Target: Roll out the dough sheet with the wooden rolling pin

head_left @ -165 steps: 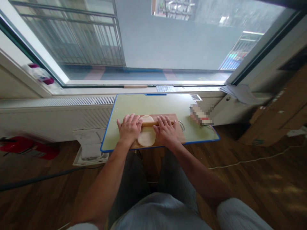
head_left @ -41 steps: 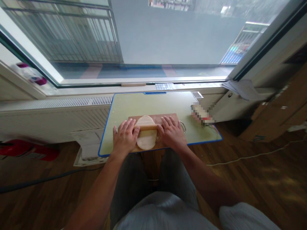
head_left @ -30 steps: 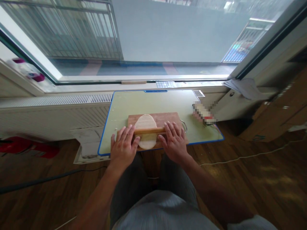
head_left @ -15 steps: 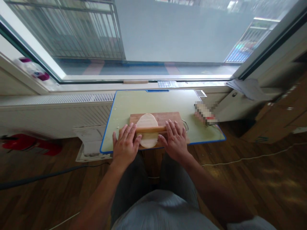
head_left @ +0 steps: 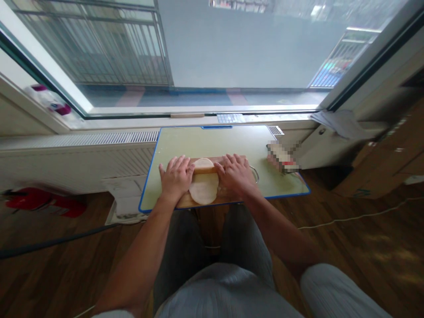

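Observation:
A flat sheet of dough (head_left: 204, 189) lies on a wooden cutting board (head_left: 228, 197) with a metal handle at its right end. Across the dough's far part rests a wooden rolling pin (head_left: 204, 170). My left hand (head_left: 177, 177) is laid over the pin's left end, fingers bent forward over it. Over the right end lies my right hand (head_left: 234, 174), its thumb near the dough's edge. Both pin ends are hidden beneath the hands. Only the middle of the pin shows between them.
The board sits on a small pale-green table (head_left: 179, 141) with a blue rim. A pixelated item (head_left: 283, 159) lies at the table's right. Behind are a radiator (head_left: 126, 139) and a window. A red fire extinguisher (head_left: 46, 202) is on the floor at left, a cardboard box (head_left: 380, 163) at right.
Both hands have pushed the rolling pin away from my body, from the dough's middle to its far part. More of the dough's near part shows now.

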Motion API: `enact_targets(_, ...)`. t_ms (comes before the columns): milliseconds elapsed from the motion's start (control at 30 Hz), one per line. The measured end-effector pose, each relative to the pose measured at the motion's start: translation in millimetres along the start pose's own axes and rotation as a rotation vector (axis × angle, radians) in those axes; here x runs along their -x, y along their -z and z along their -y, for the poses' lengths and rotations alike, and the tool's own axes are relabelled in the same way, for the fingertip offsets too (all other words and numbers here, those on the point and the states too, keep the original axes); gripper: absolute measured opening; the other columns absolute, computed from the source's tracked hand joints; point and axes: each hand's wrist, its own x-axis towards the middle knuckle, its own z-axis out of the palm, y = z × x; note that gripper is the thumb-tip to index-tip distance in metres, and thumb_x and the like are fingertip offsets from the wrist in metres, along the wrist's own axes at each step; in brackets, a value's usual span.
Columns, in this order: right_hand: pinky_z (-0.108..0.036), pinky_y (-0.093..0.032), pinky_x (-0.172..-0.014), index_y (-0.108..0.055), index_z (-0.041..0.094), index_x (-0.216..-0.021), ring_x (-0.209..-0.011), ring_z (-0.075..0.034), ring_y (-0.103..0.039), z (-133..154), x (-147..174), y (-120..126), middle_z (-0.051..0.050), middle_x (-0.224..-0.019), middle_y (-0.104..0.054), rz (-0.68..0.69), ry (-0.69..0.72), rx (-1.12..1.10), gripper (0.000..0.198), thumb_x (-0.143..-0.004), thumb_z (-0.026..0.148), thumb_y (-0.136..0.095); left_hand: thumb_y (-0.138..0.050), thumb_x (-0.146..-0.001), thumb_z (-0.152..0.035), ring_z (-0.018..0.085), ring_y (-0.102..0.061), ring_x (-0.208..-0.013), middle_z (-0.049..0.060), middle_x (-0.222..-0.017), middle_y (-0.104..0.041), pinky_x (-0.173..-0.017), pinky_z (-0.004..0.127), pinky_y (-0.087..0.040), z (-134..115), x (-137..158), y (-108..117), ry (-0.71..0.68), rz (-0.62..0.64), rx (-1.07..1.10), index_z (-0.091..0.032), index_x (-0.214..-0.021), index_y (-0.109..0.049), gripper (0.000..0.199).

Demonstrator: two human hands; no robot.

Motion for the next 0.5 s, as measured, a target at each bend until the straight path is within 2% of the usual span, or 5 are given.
enact_targets(133,-0.064,-0.025,-0.131,-0.051,0.018,-0.164,-0.161,-0.038,-0.036,2.8,-15.6,4.6,-0.012,-0.171,-0.049,-0.009,0.004,0.006,0.066,-0.117,0.058,-0.028,-0.032,-0.111,-0.051,0.032,-0.046,-0.156,0.007,-0.166,-0.058,-0.133,0.072,-0.015,0.5,-17.6,-3.4,0.011,-0.011,-0.019,-0.031,-0.147,-0.07,0.055)
enact_targets(333,-0.062,-0.034,-0.124,-0.059,0.024,-0.156,-0.151,-0.037,-0.045,-2.6,-40.6,0.1,-0.013,-0.162,-0.059,-0.033,0.04,0.032,0.06,-0.116,0.058,-0.029,-0.036,-0.109,-0.049,0.034,-0.05,-0.152,0.007,-0.164,-0.06,-0.131,0.073,-0.02,-0.8,-43.6,-4.8,0.052,0.046,-0.05,-0.033,-0.143,-0.072,0.052)
enact_targets(500,-0.063,-0.035,-0.122,-0.058,0.033,-0.157,-0.148,-0.037,-0.045,-8.6,-62.9,-6.9,-0.011,-0.16,-0.061,0.006,0.065,0.056,0.054,-0.115,0.056,-0.032,-0.036,-0.108,-0.05,0.036,-0.054,-0.147,0.008,-0.163,-0.06,-0.127,0.073,-0.029,1.5,-64.1,-6.1,0.062,0.094,-0.066,-0.033,-0.141,-0.073,0.052)
